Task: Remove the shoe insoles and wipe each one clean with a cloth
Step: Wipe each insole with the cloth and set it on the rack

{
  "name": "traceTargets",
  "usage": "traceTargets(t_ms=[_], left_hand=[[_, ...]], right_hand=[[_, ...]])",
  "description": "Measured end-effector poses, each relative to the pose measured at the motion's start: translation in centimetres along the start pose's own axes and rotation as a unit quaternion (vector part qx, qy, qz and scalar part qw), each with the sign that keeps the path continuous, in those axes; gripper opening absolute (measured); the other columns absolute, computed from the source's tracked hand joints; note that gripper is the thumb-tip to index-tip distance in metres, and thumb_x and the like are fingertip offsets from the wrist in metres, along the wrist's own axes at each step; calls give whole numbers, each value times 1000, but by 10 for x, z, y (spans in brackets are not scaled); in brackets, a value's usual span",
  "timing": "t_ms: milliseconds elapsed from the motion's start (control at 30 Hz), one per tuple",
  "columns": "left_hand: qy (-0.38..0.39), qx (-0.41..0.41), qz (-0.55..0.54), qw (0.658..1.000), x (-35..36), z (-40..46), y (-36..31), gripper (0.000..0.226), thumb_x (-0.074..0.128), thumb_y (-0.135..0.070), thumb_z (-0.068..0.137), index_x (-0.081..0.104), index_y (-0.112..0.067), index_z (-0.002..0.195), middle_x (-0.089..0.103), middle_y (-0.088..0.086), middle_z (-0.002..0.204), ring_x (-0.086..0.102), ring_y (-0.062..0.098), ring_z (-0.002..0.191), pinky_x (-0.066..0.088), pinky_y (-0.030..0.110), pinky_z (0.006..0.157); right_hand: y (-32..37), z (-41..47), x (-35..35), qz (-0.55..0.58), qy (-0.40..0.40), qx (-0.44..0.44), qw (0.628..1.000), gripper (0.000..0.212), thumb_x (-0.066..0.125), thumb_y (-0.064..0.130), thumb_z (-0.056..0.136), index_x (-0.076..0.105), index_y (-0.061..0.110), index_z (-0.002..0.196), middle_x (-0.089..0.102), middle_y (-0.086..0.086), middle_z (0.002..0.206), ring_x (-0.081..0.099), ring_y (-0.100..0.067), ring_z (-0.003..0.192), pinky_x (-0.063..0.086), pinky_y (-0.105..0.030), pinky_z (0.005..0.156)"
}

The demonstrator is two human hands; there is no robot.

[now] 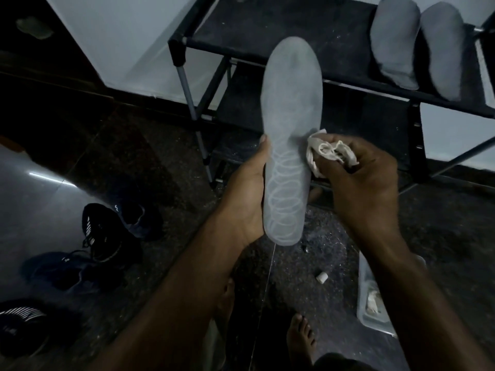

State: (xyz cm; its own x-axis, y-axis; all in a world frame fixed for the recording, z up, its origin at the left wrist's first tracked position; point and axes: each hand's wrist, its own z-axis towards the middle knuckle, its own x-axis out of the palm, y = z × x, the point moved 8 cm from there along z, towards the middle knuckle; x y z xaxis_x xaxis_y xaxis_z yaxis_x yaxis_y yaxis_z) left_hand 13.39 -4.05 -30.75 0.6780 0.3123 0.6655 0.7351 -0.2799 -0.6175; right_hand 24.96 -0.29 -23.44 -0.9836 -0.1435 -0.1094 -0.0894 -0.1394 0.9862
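Wiping a grey insole held over the floor

The grey insole (290, 124) stands toe-up in front of the shoe rack (308, 38), its heel end cupped by the left hand (249, 194), thumb on the edge. The right hand (361, 178) grips a bunched cloth (321, 152) against the insole's right edge. Two more insoles (417, 44) lie on the rack. Held only low down, the insole may bend or slip under hard wiping.
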Motion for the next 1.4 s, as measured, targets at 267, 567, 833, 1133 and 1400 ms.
traceTargets(t_ms=[267,567,833,1133,1400], left_hand=[[19,-9,-3,1000,6,-3,-1,65,48,-52,93,52,-3,135,44,26,138,42,35,115,28,55,111],[-25,1,105,994,-8,-3,-5,47,41,-53,97,54,-16,122,65,2,94,64,14,80,55,28,74],[-49,-8,84,995,1,-5,-1,58,32,-49,101,50,-8,137,55,15,138,52,31,128,48,38,98],[-23,-27,52,998,-1,4,12,57,38,-51,99,56,-9,133,57,15,133,54,29,120,36,49,112],[-28,-32,-3,999,-8,8,11,56,35,-50,100,60,-6,124,65,18,119,61,29,111,42,42,106]], right_hand=[[14,-8,3,-201,11,-135,970,22,69,5,86,69,18,104,65,-3,95,59,12,79,41,1,61],[13,-14,21,-370,35,-211,904,13,68,17,88,75,16,99,62,-4,90,53,-20,84,41,-27,66],[4,-5,2,-391,-11,-184,902,13,69,14,86,74,11,98,60,-5,90,52,-20,82,41,-28,66],[9,3,-11,-384,-41,-204,899,17,69,25,88,75,14,99,62,-7,90,55,-22,79,47,-36,65],[5,-9,26,-333,122,-221,908,15,67,23,88,76,15,97,60,-3,86,55,-19,75,48,-34,61]])
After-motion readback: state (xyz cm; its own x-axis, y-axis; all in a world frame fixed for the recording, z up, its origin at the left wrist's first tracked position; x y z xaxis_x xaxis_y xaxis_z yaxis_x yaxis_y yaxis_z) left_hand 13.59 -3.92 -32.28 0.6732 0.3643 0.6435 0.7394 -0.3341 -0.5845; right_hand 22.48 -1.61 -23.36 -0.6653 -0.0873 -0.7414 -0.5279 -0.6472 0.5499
